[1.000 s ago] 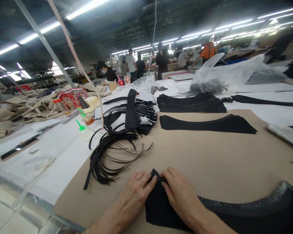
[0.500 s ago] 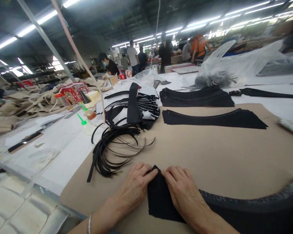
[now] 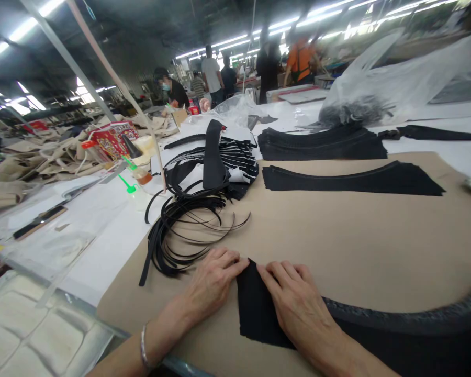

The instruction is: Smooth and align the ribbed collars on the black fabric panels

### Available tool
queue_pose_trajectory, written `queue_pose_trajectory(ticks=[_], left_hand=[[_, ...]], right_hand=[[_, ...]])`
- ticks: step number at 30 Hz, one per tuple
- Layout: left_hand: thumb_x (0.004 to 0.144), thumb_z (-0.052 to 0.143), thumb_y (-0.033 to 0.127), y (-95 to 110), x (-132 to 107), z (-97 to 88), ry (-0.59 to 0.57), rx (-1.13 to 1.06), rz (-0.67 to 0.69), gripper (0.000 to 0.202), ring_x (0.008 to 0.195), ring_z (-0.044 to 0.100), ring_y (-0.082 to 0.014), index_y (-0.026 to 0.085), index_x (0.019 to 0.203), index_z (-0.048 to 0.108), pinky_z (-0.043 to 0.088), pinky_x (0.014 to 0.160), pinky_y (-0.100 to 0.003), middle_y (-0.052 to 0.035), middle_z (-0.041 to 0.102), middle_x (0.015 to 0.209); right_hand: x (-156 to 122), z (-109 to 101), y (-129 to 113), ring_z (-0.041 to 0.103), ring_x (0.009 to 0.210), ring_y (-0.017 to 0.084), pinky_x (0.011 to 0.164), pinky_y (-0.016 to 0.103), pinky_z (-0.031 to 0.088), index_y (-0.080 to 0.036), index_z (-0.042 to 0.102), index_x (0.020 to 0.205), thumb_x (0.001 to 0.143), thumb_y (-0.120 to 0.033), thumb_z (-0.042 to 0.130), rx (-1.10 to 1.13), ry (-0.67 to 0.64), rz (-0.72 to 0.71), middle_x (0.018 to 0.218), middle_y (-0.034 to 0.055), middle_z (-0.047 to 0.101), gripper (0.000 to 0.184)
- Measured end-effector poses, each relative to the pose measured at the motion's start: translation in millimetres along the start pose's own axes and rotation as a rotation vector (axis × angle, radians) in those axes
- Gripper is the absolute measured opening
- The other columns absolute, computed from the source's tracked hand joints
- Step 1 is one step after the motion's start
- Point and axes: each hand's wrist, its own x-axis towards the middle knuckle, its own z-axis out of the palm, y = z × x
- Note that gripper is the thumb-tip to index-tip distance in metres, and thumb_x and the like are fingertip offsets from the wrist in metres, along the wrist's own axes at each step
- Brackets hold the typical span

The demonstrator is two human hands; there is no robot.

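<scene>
A long black fabric piece (image 3: 256, 309) lies across the near side of the brown sheet (image 3: 329, 230). It runs under my right forearm to the lower right, where its curved upper edge looks grey and speckled. My left hand (image 3: 210, 280) is closed at the piece's top left corner, thumb tip on the corner and fingers curled. My right hand (image 3: 298, 303), just to the right, has its fingers and thumb bunched on the top edge and covers part of the fabric. What lies beneath the fingertips is hidden.
Left of centre lie a coil of thin black strips (image 3: 168, 246) and a stack of black pieces (image 3: 235, 170). Two curved black pieces (image 3: 349, 178) (image 3: 322, 144) lie farther back. Green-tipped bottles (image 3: 130, 191) stand left. Behind are a clear plastic bag (image 3: 369, 89) and several people.
My left thumb has drawn back slightly from over the fabric to its corner. Both hands stay at the same end of the piece. The camera view has shifted slightly.
</scene>
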Motion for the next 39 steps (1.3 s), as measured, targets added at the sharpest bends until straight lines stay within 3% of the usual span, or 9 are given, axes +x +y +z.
queue_pose_trajectory(ticks=[12, 17, 20, 22, 25, 29, 32, 36, 39], left_hand=[[0.090, 0.039, 0.005, -10.3, -2.7, -2.0, 0.079, 0.016, -0.013, 0.042, 0.102, 0.049, -0.0187, 0.021, 0.125, 0.056, 0.046, 0.092, -0.036, -0.0060, 0.060, 0.112], [0.089, 0.040, 0.004, -10.2, -4.1, -2.3, 0.072, 0.055, -0.013, 0.045, 0.103, 0.049, -0.0193, 0.022, 0.127, 0.056, 0.046, 0.094, -0.038, -0.0063, 0.059, 0.113], [0.087, 0.039, 0.002, -8.6, -4.6, -2.8, 0.066, 0.067, -0.017, 0.049, 0.103, 0.049, -0.0195, 0.023, 0.128, 0.055, 0.046, 0.093, -0.038, -0.0065, 0.058, 0.114], [0.087, 0.038, 0.001, -7.9, -5.1, -3.9, 0.059, 0.056, -0.027, 0.050, 0.103, 0.049, -0.0198, 0.024, 0.128, 0.055, 0.046, 0.093, -0.038, -0.0064, 0.058, 0.113], [0.086, 0.038, 0.001, -7.2, -5.7, -6.4, 0.075, 0.018, -0.061, 0.050, 0.104, 0.050, -0.0199, 0.024, 0.125, 0.057, 0.046, 0.094, -0.038, -0.0053, 0.059, 0.112], [0.084, 0.035, -0.002, 0.1, -0.7, -10.6, 0.165, 0.000, -0.120, 0.046, 0.105, 0.050, -0.0203, 0.019, 0.116, 0.061, 0.046, 0.094, -0.040, -0.0071, 0.058, 0.111], [0.090, 0.035, 0.004, 17.8, 10.8, -11.8, 0.226, -0.028, -0.123, 0.039, 0.105, 0.050, -0.0193, 0.018, 0.117, 0.059, 0.046, 0.092, -0.037, -0.0083, 0.058, 0.110], [0.090, 0.048, 0.011, 46.2, 29.4, -7.9, 0.079, -0.100, -0.029, 0.033, 0.104, 0.051, -0.0188, 0.023, 0.120, 0.056, 0.044, 0.094, -0.037, -0.0044, 0.060, 0.110], [0.085, 0.057, 0.011, 54.5, 38.5, -3.9, -0.060, -0.111, -0.026, 0.028, 0.104, 0.051, -0.0190, 0.023, 0.111, 0.058, 0.041, 0.094, -0.036, -0.0020, 0.060, 0.106]], right_hand=[[5.7, 0.5, -3.1, 0.048, 0.088, 0.026, 0.076, 0.044, 0.033, -0.018, 0.050, 0.133, 0.080, -0.002, 0.045, -0.078, -0.168, 0.006, 0.100, 0.0098, 0.062, 0.056], [9.1, -0.4, -7.0, 0.048, 0.095, 0.029, 0.086, 0.052, 0.034, -0.016, 0.047, 0.137, 0.074, -0.001, 0.043, -0.071, -0.206, 0.010, 0.109, 0.0128, 0.060, 0.065], [11.8, -3.2, -7.7, 0.048, 0.103, 0.029, 0.097, 0.055, 0.029, -0.016, 0.046, 0.139, 0.071, 0.000, 0.044, -0.050, -0.211, 0.024, 0.116, 0.0135, 0.059, 0.069], [16.0, -8.4, -6.1, 0.048, 0.107, 0.029, 0.100, 0.056, 0.026, -0.017, 0.045, 0.140, 0.071, -0.001, 0.044, -0.018, -0.242, 0.019, 0.119, 0.0139, 0.058, 0.071], [24.0, -22.9, -0.5, 0.050, 0.106, 0.029, 0.096, 0.051, 0.033, -0.020, 0.043, 0.141, 0.073, -0.005, 0.044, 0.078, -0.348, 0.040, 0.119, 0.0133, 0.058, 0.069], [22.8, -43.0, 9.5, 0.051, 0.112, 0.028, 0.095, 0.047, 0.036, -0.020, 0.037, 0.145, 0.076, -0.017, 0.050, 0.251, -0.401, 0.192, 0.125, 0.0120, 0.056, 0.070], [11.4, -48.9, 15.0, 0.052, 0.113, 0.029, 0.099, 0.049, 0.033, -0.020, 0.042, 0.140, 0.080, -0.027, 0.057, 0.279, -0.387, 0.282, 0.123, 0.0119, 0.058, 0.063], [1.5, -51.8, 18.4, 0.054, 0.107, 0.028, 0.094, 0.046, 0.034, -0.017, 0.053, 0.125, 0.082, -0.027, 0.061, 0.245, -0.407, 0.328, 0.115, 0.0111, 0.062, 0.045], [2.7, -54.9, 22.8, 0.056, 0.099, 0.027, 0.087, 0.042, 0.035, -0.018, 0.059, 0.106, 0.081, -0.025, 0.061, 0.239, -0.437, 0.334, 0.104, 0.0079, 0.065, 0.026]])
